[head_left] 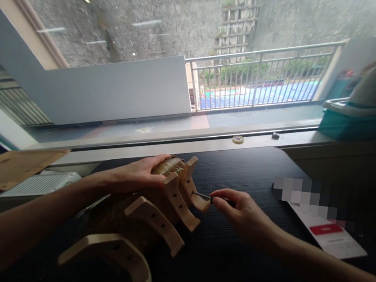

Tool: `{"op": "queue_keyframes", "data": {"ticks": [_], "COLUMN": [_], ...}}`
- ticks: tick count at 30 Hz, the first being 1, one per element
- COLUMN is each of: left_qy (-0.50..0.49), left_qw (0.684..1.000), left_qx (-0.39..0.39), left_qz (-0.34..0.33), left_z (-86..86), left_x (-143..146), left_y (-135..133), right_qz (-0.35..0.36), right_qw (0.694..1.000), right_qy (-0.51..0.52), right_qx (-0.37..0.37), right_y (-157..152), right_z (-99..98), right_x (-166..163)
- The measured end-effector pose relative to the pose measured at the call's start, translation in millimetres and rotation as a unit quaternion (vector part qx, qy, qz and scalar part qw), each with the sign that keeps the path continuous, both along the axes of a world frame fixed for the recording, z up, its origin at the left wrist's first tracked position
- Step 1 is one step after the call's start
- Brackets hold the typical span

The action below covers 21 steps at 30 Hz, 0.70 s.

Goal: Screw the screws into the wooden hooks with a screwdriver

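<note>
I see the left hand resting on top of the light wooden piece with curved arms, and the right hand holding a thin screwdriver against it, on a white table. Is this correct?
Not fully. The head view shows the table is black, not white. The rest holds: the left hand rests on top of the light wooden piece with curved arms, and the right hand holds a thin screwdriver against it.

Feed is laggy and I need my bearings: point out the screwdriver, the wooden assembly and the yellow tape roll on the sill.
screwdriver [202, 196]: head view, on its thin metal shaft.
wooden assembly [177, 199]: head view, on a curved wooden arm.
yellow tape roll [238, 139]: head view, on its top face.
</note>
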<state>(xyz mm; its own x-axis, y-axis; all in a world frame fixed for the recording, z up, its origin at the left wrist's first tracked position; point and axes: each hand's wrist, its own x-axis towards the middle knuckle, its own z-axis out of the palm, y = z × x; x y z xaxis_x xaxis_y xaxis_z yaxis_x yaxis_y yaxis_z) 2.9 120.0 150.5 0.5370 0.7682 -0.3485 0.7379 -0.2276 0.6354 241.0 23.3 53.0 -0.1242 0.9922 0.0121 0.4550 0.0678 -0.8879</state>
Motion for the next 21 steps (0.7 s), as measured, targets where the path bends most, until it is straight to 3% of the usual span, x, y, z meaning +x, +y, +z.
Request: {"op": "queue_keyframes", "data": {"ticks": [2,4,6,10,13,15,16,18,20,21], "left_qy": [-0.003,-0.004,-0.005,-0.017,-0.018,-0.024,-0.027,-0.034,-0.040,-0.044], "left_qw": [1.000,1.000,1.000,1.000,1.000,1.000,1.000,0.999,0.999,0.999], "left_qx": [-0.002,-0.002,-0.003,-0.014,-0.009,-0.010,-0.012,-0.017,-0.021,-0.022], "left_qz": [-0.001,0.003,0.008,0.003,0.001,0.002,0.004,0.008,0.014,0.018], "left_z": [0.5,0.5,0.2,0.0,-0.2,-0.7,-1.1,-2.1,-3.2,-3.8], "left_x": [1,2,2,1,0,0,-1,-3,-4,-5], "left_y": [-2,-2,-2,0,2,3,4,5,5,6], "right_qz": [0.014,0.044,0.097,0.173,0.182,0.179,0.166,0.113,0.039,0.008], "right_qw": [0.998,0.981,0.930,0.777,0.734,0.745,0.767,0.844,0.939,0.972], "right_qy": [-0.060,-0.161,-0.288,-0.462,-0.477,-0.459,-0.438,-0.360,-0.222,-0.140], "right_qx": [0.023,0.095,0.206,0.391,0.448,0.450,0.439,0.380,0.260,0.187], "right_y": [-1,-2,-3,2,7,9,9,9,9,10], "right_z": [3.2,7.9,13.9,25.2,24.6,18.0,13.3,3.1,-5.8,-8.8], "right_x": [4,9,12,17,18,16,14,8,0,-3]}}
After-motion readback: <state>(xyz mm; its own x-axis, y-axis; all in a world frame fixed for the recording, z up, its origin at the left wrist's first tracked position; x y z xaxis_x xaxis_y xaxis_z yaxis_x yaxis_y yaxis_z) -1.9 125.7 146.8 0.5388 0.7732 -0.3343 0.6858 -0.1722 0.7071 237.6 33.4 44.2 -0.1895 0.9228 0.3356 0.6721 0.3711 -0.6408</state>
